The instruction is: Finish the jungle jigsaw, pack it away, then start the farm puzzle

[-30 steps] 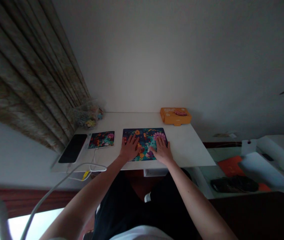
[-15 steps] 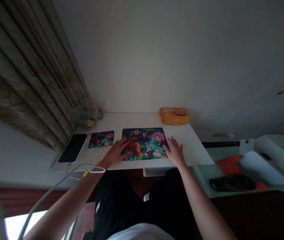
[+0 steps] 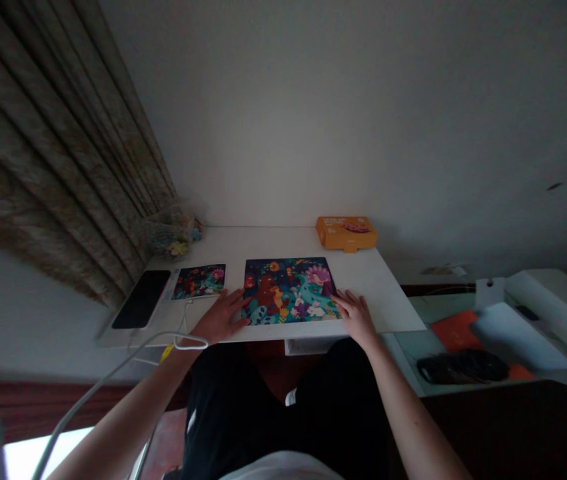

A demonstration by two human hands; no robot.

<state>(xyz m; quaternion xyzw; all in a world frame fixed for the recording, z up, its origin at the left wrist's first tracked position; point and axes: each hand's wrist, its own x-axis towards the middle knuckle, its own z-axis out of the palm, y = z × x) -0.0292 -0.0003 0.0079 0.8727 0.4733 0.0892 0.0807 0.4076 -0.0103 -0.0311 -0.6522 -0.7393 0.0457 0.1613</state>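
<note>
A colourful rectangular picture puzzle [image 3: 290, 291] with animals and plants lies flat near the table's front edge. At its left side rests my left hand [image 3: 220, 318], fingers spread and fingertips at the puzzle's edge. My right hand [image 3: 356, 317] is at the lower right edge, its fingers extended and their tips touching the border. Neither hand holds anything. To the left of the puzzle is a smaller card [image 3: 199, 281] printed with a similar scene.
A phone [image 3: 142, 299] lies on the white table [image 3: 268, 240] at the left. Behind it stands a clear bag [image 3: 166, 239] of small items. An orange box [image 3: 347, 233] sits at the back right. A white cable [image 3: 113, 367] loops by my left forearm.
My left hand has slid back toward me and left, off the puzzle's surface to its edge. My right hand has lowered slightly, with its fingers closer together.
</note>
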